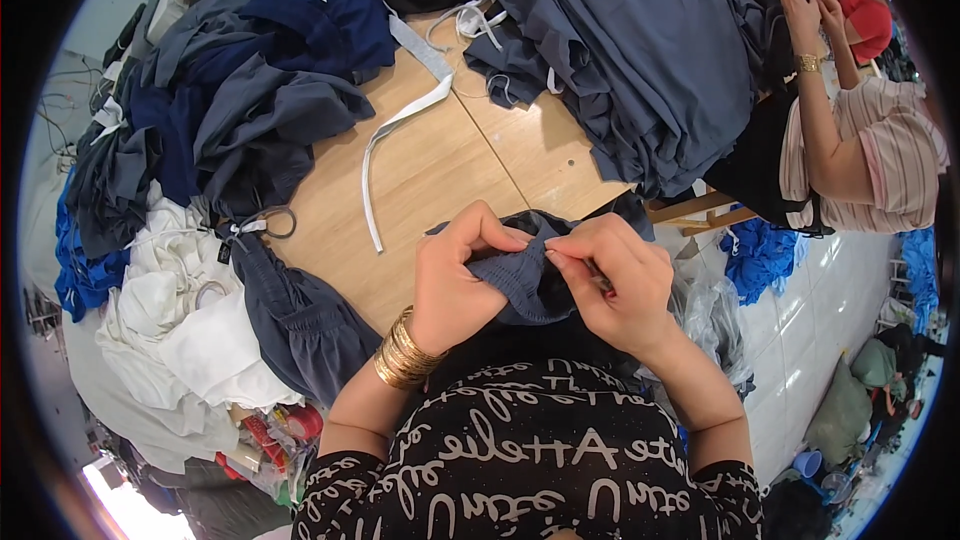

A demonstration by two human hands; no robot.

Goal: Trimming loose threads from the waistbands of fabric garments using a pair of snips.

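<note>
Fingers of the left hand (450, 285) grip the gathered waistband of a dark grey garment (515, 280), bunched at the near edge of the wooden table (430, 180); the right hand (622, 285) pinches its rim, thumb against forefinger. This piece looks unfinished, midway through handling. Beyond it, a loose white strip (405, 115) lies across the table. A navy-and-grey pile (265, 90) covers the table's left, a grey pile (640, 60) its far right; whether either is done or waiting, I cannot tell.

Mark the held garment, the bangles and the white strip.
Held garment (516, 290), head view: gathered waistband.
Bangles (405, 354), head view: middle of the stack.
White strip (434, 95), head view: near its bend.
</note>
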